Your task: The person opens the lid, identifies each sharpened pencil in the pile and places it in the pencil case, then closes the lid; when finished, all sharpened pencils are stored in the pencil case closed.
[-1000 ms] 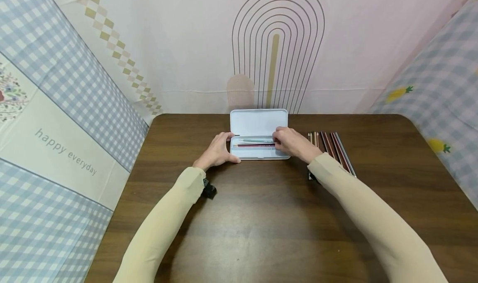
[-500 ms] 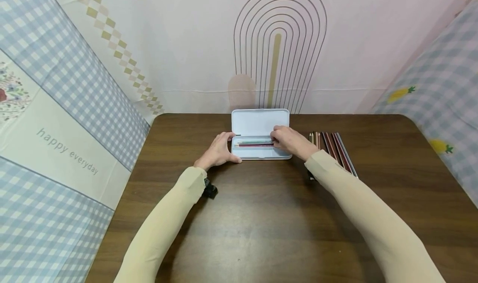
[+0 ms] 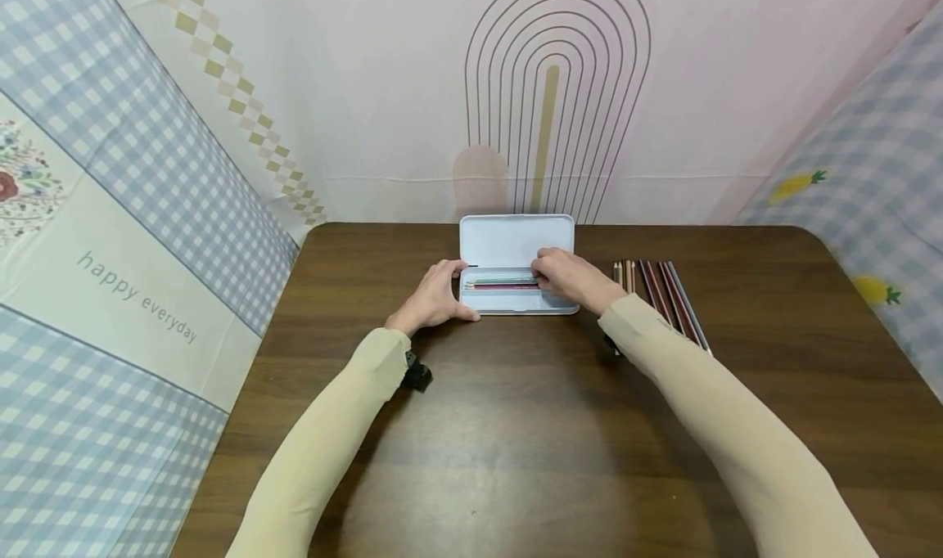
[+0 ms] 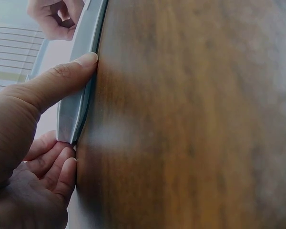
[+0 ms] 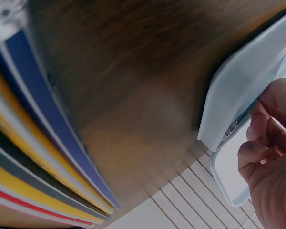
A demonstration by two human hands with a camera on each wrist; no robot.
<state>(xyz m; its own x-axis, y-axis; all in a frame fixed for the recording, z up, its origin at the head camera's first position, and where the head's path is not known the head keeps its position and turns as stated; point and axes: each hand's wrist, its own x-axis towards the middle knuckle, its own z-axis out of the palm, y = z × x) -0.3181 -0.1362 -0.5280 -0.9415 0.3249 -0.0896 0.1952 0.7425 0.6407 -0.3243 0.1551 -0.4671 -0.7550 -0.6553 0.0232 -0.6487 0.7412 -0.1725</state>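
Observation:
A pale blue pencil case point(image 3: 504, 304) lies at the back of the table, its lid point(image 3: 516, 240) raised. Inside are a dark red pencil point(image 3: 508, 286) and pale green pencils point(image 3: 497, 281), side by side with tips to the left. My left hand point(image 3: 436, 294) grips the case's left end; in the left wrist view its thumb point(image 4: 62, 78) lies along the front wall and the fingers curl at the end. Over the right half of the case, my right hand point(image 3: 575, 278) pinches a pale green pencil, whose right end the fingers hide.
Right of the case, several pencils point(image 3: 666, 292) lie in a row on the brown table point(image 3: 486, 443), partly under the right sleeve. The right wrist view shows striped blue, yellow and dark pencils point(image 5: 52, 109) close by. A patterned cloth point(image 3: 383, 132) hangs behind the table.
My right hand has shifted slightly left within the case, and the pale green pencils now lie straighter beside the dark red one. The left hand keeps its grip on the case.

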